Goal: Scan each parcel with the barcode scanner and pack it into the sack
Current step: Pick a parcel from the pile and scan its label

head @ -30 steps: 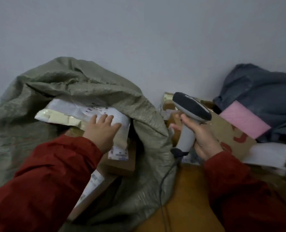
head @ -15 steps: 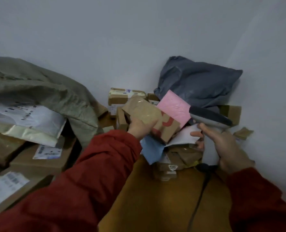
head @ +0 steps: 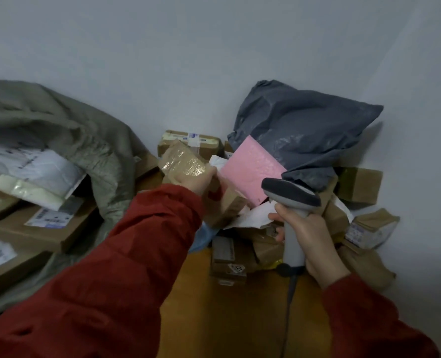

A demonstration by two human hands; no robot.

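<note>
I can't see where the left grip's [head: 201, 180] fingers end; they wrap behind the taped brown parcel [head: 186, 161] it holds. The sack [head: 59, 130] runs off the left edge, and the labels [head: 50, 215] on the boxes inside it are too blurred for me to read. The scanner's [head: 291, 195] front window faces away from me, and its cable [head: 290, 293] fades out toward the bottom edge. A blue item [head: 201, 239] is mostly covered by the left sleeve [head: 136, 254].

Background: a plain pale grey wall [head: 188, 47] filled the upper half of the view and met a second wall [head: 431, 177] at a faint, slanting corner line on the right. Below, a smooth orange-brown surface [head: 229, 319] showed in the lower middle. Whether it was a floor or a tabletop could not be told.
</note>
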